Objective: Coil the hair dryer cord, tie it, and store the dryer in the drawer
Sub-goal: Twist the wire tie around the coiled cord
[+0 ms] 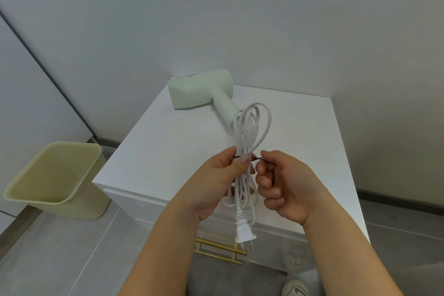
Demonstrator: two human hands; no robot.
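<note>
- Your left hand (216, 182) gripped the coiled cord (249, 132) at its middle, with the fingers curled round the bundle and the thumb pressed across its front.
- Your right hand (286, 190), just beside it at 3 o'clock, pinched one end of a thin dark tie (258, 159) between thumb and forefinger, and its other fingers were curled in.
- The tie ran across the bundle by the left thumb and spanned the gap between your hands.
- The cord's loops stood at 12 o'clock above your hands, and the plug (245, 232) hung at 6 o'clock with its prongs down.
- The hair dryer (201, 91) lay on the white surface (168, 151) at 11 o'clock, well apart from your hands, with its handle pointing toward the loops.
- The gold drawer handle (216, 251) showed at 6 o'clock, behind the plug.
- A pale yellow bin (55, 175) stood on the floor at 9 o'clock.
</note>
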